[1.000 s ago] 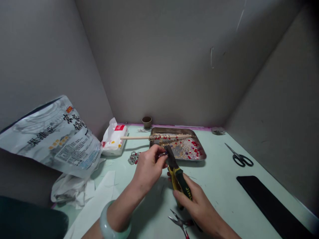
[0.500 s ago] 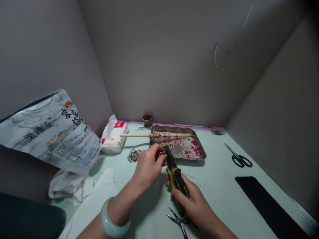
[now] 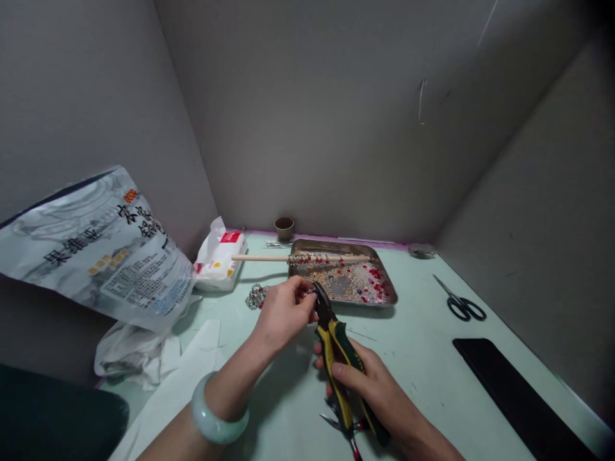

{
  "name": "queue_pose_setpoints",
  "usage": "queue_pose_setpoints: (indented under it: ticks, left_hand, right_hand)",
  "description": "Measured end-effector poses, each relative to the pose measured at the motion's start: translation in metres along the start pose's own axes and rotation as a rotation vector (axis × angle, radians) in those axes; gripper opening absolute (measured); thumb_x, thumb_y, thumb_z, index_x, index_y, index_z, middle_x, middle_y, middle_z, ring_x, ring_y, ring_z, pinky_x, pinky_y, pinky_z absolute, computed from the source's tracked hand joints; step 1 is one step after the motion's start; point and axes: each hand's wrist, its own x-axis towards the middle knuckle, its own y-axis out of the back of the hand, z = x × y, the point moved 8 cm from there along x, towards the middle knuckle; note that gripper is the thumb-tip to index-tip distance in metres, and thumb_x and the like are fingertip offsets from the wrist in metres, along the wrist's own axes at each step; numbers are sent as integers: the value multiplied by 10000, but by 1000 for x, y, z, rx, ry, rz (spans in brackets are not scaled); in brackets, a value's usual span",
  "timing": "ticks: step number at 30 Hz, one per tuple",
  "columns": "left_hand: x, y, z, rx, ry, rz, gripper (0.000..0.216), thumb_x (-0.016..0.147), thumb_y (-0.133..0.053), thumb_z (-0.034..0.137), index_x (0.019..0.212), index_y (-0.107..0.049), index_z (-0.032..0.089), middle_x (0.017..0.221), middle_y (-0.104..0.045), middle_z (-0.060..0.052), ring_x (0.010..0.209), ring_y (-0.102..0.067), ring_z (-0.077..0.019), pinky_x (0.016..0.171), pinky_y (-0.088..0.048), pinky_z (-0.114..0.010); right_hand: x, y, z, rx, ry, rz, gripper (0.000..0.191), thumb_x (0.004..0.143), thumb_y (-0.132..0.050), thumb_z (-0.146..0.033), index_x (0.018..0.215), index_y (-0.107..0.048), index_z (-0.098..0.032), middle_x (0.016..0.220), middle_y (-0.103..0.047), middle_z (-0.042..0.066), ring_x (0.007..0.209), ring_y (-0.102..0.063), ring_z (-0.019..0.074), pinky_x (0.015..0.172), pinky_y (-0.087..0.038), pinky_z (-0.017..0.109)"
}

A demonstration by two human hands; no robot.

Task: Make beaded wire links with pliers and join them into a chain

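Note:
My right hand (image 3: 377,381) is wrapped round a pair of pliers (image 3: 328,349) with yellow and dark green handles. The pliers' dark jaws point up and away, right at the fingertips of my left hand (image 3: 286,314). Between its thumb and forefinger, my left hand pinches a small beaded piece (image 3: 310,292), mostly hidden by the fingers and jaws. Just beyond my left hand lies a clump of beaded wirework (image 3: 256,296) in silver and red. Smaller pliers (image 3: 330,421) with red on their handles rest on the table, partly covered by the larger pair.
A metal tray (image 3: 391,301) holds loose gold, red and clear beads; a wooden stick (image 3: 262,258) strung with beads lies across it. Scissors (image 3: 461,304) and a black flat object (image 3: 500,371) are at right. A tissue pack (image 3: 221,266), small cup (image 3: 284,228) and large bag (image 3: 110,250) stand left.
The pliers' handles have spread further apart in my right hand, and their jaws have shifted slightly left, against my left fingertips. My left hand keeps its pinch.

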Motion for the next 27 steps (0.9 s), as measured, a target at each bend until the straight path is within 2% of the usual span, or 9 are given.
queue_pose_setpoints:
  ticks: [7, 14, 21, 23, 27]
  left_hand:
    - [0, -5, -4, -116, 54, -17, 92, 722, -558, 185, 798, -607, 166, 536, -645, -5, 496, -644, -163, 509, -514, -254]
    - [1, -11, -10, -199, 32, -23, 64, 725, -565, 190, 786, -577, 174, 585, -648, -1, 540, -663, -166, 531, -537, -263]
    - [2, -13, -12, -240, 10, -56, 75, 740, -559, 204, 809, -570, 174, 602, -658, -7, 570, -668, -160, 568, -544, -268]
    - [2, -14, -12, -255, 5, -65, 70, 747, -553, 202, 809, -568, 172, 631, -664, -12, 579, -668, -154, 580, -547, -268]
    - [2, -14, -10, -246, -12, -71, 60, 762, -540, 209, 803, -565, 172, 645, -664, -22, 596, -671, -159, 594, -549, -277]
  right_hand:
    - [-2, 5, -7, -142, 69, 88, 384, 811, -604, -359, 1145, -586, -171, 990, -646, 81, 733, -602, 162, 678, -490, 287]
    - [-1, 10, -14, -369, 191, 183, 385, 832, -556, -295, 1194, -554, -164, 1051, -642, 84, 945, -596, 219, 844, -460, 317]
    - [0, 10, -13, -374, 220, 257, 398, 817, -568, -295, 1195, -537, -173, 1054, -639, 79, 969, -586, 219, 890, -445, 331]
    - [0, 10, -12, -374, 207, 261, 388, 804, -588, -309, 1164, -546, -172, 1012, -634, 69, 926, -584, 205, 861, -450, 321]
    - [3, 8, -1, -344, 122, 181, 260, 811, -583, -380, 950, -576, -161, 756, -579, 8, 647, -530, 134, 606, -438, 253]
